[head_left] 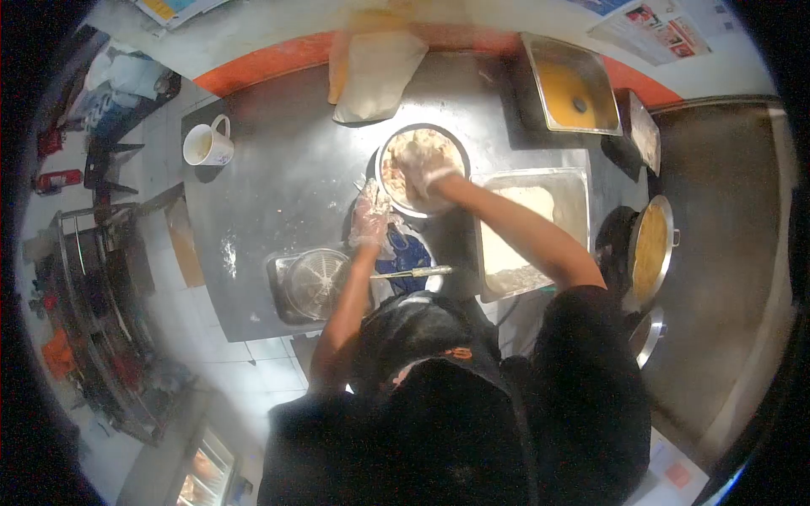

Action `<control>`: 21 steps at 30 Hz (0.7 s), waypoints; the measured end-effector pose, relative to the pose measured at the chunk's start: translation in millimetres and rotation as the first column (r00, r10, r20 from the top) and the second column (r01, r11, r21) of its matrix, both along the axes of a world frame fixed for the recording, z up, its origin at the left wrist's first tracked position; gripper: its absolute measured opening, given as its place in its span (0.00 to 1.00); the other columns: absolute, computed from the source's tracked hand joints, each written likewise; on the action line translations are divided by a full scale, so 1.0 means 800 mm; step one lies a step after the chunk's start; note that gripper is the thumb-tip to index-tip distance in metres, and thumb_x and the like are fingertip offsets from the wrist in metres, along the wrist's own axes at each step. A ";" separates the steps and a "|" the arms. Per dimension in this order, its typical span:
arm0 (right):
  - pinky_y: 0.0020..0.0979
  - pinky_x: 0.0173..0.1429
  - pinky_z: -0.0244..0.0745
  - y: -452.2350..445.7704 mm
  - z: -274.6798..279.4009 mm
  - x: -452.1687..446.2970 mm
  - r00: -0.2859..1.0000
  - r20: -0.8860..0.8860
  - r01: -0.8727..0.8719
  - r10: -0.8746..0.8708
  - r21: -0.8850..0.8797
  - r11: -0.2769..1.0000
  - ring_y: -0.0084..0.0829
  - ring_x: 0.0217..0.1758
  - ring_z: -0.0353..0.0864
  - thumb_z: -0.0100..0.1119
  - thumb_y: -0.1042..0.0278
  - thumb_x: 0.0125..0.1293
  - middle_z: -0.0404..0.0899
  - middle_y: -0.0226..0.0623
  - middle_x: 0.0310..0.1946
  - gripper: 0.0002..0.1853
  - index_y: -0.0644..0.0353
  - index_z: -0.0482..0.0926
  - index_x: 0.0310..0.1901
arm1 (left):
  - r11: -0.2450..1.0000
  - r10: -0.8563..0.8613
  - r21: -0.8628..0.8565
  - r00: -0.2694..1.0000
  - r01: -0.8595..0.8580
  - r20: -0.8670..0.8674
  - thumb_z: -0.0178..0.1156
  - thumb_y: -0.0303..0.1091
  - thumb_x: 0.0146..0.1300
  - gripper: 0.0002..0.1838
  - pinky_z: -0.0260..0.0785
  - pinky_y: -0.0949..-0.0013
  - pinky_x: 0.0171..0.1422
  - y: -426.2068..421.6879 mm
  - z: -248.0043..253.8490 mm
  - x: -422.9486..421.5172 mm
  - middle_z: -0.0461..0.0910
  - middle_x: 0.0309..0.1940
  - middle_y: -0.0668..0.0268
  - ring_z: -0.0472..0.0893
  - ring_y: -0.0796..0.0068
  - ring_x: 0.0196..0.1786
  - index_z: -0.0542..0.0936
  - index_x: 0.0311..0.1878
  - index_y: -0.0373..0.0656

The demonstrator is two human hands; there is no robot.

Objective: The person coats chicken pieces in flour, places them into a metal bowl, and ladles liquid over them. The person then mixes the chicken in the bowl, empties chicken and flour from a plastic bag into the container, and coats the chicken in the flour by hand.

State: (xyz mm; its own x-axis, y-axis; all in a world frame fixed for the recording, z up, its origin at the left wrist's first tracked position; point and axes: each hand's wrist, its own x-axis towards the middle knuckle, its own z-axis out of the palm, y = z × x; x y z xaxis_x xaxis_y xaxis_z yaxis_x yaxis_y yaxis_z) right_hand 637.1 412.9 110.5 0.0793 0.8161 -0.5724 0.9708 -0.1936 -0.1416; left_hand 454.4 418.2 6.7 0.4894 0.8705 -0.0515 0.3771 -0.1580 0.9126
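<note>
Could spill chunky, pale-and-reddish mix (pixel 391 175) over the rim of the round metal bowl (pixel 465 156), given too brisk a push from the right hand (pixel 427 170). Could also set the bowl sliding on the smooth steel table (pixel 278 160), for want of a firm brace from the left hand (pixel 369 218). Might jolt the strainer (pixel 316 284) by catching its handle (pixel 430 271), jutting out past the left forearm (pixel 353 282), or brush the white powder (pixel 506 257) in the rectangular tray (pixel 585 211) by dropping the right forearm (pixel 515 221) too low.

Lies inside the bowl, beneath and around the gloved right hand; too blurred there to tell any curl of the fingers or any hold on the mix. Sits just beyond the gloved left hand, with fingers loosely bent at the near-left rim; cannot tell gripping from merely resting.
</note>
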 end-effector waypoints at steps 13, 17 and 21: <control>0.36 0.56 0.67 -0.018 -0.072 0.004 0.957 0.066 0.220 -0.283 0.471 0.854 0.41 0.55 0.70 0.63 0.57 0.42 0.68 0.50 0.53 0.34 0.52 0.67 0.56 | 0.711 0.235 -0.703 0.936 0.019 0.263 0.54 0.26 0.58 0.20 0.73 0.77 0.28 0.001 0.037 -0.029 0.75 0.40 0.65 0.76 0.79 0.32 0.68 0.56 0.41; 0.35 0.52 0.69 -0.004 -0.099 0.051 0.985 -0.123 0.127 -0.119 0.061 0.990 0.40 0.49 0.74 0.62 0.61 0.43 0.74 0.45 0.47 0.28 0.54 0.71 0.50 | 0.699 0.151 -0.705 0.941 0.115 0.303 0.55 0.29 0.58 0.21 0.73 0.76 0.31 -0.004 0.048 -0.039 0.75 0.42 0.65 0.76 0.78 0.35 0.68 0.55 0.40; 0.32 0.44 0.73 -0.010 -0.070 0.103 0.914 -0.331 0.243 -0.235 -0.018 0.970 0.36 0.39 0.77 0.72 0.58 0.32 0.79 0.41 0.38 0.29 0.59 0.77 0.41 | 0.713 0.144 -0.695 0.950 0.093 0.276 0.56 0.30 0.57 0.20 0.75 0.75 0.32 0.004 0.016 -0.067 0.74 0.44 0.61 0.77 0.74 0.40 0.69 0.53 0.38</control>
